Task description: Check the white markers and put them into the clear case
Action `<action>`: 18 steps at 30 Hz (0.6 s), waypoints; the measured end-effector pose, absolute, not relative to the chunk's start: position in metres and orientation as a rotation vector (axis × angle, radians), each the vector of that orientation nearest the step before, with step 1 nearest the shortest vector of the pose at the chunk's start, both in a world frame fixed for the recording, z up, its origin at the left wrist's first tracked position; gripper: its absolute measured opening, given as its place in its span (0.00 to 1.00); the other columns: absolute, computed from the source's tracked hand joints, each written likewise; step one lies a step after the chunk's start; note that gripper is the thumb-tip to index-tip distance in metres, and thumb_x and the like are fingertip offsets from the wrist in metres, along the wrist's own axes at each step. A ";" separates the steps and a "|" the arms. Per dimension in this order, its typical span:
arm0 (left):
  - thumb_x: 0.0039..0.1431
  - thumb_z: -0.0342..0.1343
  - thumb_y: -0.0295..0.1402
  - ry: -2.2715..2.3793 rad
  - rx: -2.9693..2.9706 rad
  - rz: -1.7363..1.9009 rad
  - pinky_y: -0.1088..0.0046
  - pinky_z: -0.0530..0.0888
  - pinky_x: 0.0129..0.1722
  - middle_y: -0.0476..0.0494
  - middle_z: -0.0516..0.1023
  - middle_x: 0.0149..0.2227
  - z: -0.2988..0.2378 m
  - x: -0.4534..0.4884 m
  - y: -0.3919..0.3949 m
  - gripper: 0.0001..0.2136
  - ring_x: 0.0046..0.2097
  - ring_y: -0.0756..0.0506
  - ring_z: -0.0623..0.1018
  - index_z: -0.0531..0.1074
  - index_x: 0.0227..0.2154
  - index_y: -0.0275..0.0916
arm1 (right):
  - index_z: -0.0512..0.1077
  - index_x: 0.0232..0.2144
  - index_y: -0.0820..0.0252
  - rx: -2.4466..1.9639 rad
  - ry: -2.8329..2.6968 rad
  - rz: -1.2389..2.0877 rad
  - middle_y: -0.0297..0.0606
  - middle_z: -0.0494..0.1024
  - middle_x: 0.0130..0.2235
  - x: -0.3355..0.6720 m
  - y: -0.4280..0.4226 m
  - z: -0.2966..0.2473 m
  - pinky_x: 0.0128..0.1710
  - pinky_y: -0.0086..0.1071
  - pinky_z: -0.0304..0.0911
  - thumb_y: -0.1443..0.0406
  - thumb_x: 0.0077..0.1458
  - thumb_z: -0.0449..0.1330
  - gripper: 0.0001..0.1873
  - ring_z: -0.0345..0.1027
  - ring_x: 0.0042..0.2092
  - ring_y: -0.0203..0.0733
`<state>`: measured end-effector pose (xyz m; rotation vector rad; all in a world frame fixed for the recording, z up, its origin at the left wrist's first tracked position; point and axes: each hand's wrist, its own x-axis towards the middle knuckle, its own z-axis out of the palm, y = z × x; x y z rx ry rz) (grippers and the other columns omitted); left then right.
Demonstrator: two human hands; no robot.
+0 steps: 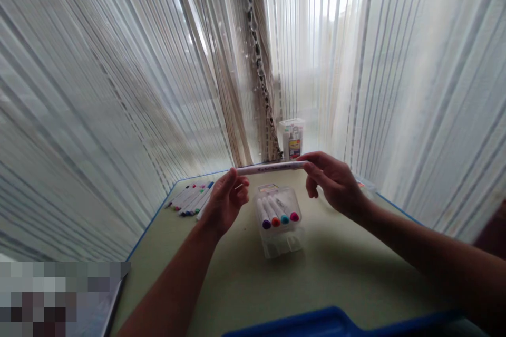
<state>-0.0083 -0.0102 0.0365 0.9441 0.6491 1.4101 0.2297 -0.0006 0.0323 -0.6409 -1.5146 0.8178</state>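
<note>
Between my two hands a white marker (269,168) is held level above the table, with small dark print along its barrel. My left hand (227,197) pinches one end of it, and my right hand (332,179) pinches the other; both ends are covered by fingers. Below the marker lies a clear plastic case (281,242) on the table. Several white markers (278,210) rest in the case, with purple, orange, teal and pink ends facing me. Left of my left hand, several more white markers (192,199) with coloured ends lie side by side.
A clear container (292,139) with a yellow label stands at the table's back corner. Striped curtains (118,63) hang behind the pale green table (237,284), which has a blue edge. A blue object (316,324) is at the front, and a pixelated panel (59,300) lies front left.
</note>
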 end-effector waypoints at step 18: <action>0.41 0.71 0.46 0.661 0.956 1.381 0.80 0.60 0.20 0.51 0.73 0.26 0.035 -0.005 -0.011 0.22 0.21 0.57 0.63 0.69 0.26 0.35 | 0.72 0.38 0.62 -0.638 -1.513 0.826 0.25 0.68 0.18 0.233 -0.001 0.035 0.14 0.25 0.58 0.58 0.60 0.61 0.11 0.63 0.16 0.31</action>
